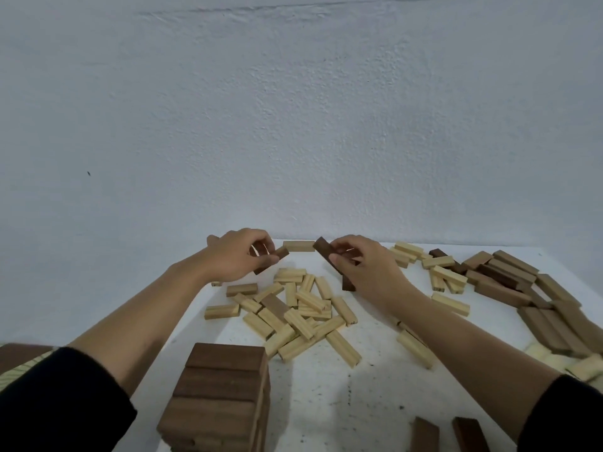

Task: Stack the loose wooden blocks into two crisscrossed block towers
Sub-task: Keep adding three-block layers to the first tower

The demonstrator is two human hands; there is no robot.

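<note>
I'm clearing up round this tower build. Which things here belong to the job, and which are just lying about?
Job: left hand with brown block; right hand with dark block; tower; pale pile; brown heap on the right.
Lying about: table; wall; patterned thing at left edge.

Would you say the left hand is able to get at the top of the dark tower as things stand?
Probably yes: the dark tower stands just beside the left forearm with its top bare. The left hand holds a dark block, which it would carry along.
</note>
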